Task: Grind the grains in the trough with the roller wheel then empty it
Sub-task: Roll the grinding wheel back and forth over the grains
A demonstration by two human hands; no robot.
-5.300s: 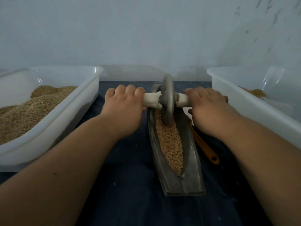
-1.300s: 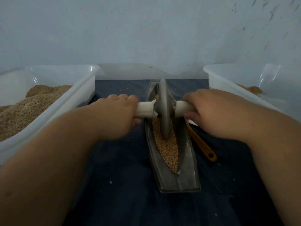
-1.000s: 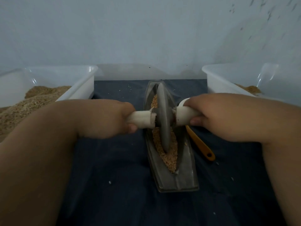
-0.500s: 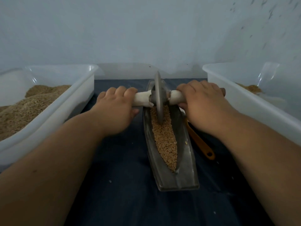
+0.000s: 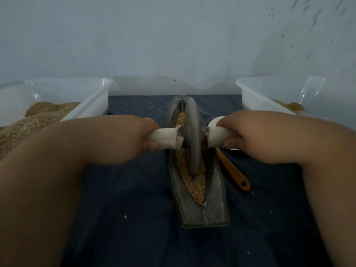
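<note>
A grey boat-shaped trough (image 5: 212,212) lies lengthwise on the dark cloth, holding tan grains (image 5: 194,185). The grey roller wheel (image 5: 193,137) stands upright in the trough's middle, its rim in the grains. A white-wrapped axle runs through the wheel. My left hand (image 5: 123,139) grips the axle's left end. My right hand (image 5: 256,135) grips the right end. Both forearms reach in from the near corners.
A white tub (image 5: 90,105) heaped with tan grain stands at the left. Another white tub (image 5: 256,99) with a little grain stands at the right. An orange spoon handle (image 5: 235,174) lies just right of the trough. A pale wall stands close behind.
The wheel has rolled from the trough's far end back toward me to its middle. Both hands came nearer with it.
</note>
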